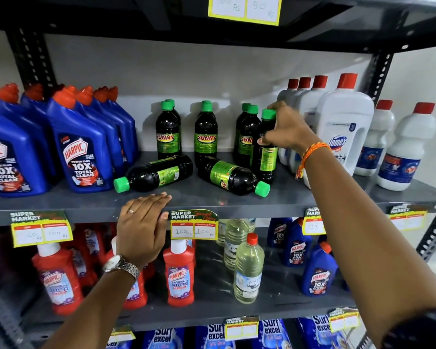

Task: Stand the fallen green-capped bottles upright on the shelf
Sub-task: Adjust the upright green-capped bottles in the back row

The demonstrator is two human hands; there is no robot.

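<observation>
Two dark green-capped bottles lie on their sides on the grey shelf point(212, 201): the left fallen bottle point(156, 173) has its cap toward the front left, and the right fallen bottle point(233, 176) has its cap toward the front right. Several more stand upright behind them, among them the left pair point(168, 132) and the middle pair point(206, 133). My right hand point(286, 128) grips the neck and shoulder of an upright bottle point(265, 157) at the right of the group. My left hand point(142, 224) rests flat on the shelf's front edge, holding nothing.
Blue Harpic bottles point(82, 149) crowd the shelf's left. White red-capped bleach bottles point(342, 132) stand at the right. Price tags point(193, 225) hang along the shelf edge. The lower shelf holds red Harpic bottles point(178, 278) and clear bottles point(248, 270).
</observation>
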